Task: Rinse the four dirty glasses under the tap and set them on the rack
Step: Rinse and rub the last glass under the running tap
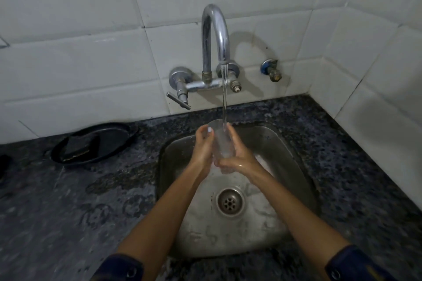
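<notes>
Head camera, looking down at a steel sink (173, 150). Both hands hold one clear glass (222, 141) upright over the basin. The left hand (204, 146) wraps its fingers around the glass's left side; the right hand (237, 159) curls around its right side and base. Water from the tap (215, 36) falls into the rim, just above the fingertips. This looks like mid-rinse. The other glasses and the rack are out of view, so progress is unclear. Left of the fingers, a dark plate (114, 141) sits on the wet counter (68, 201). The tiled wall (91, 52) stands close beyond the fingertips; open basin lies below them.
</notes>
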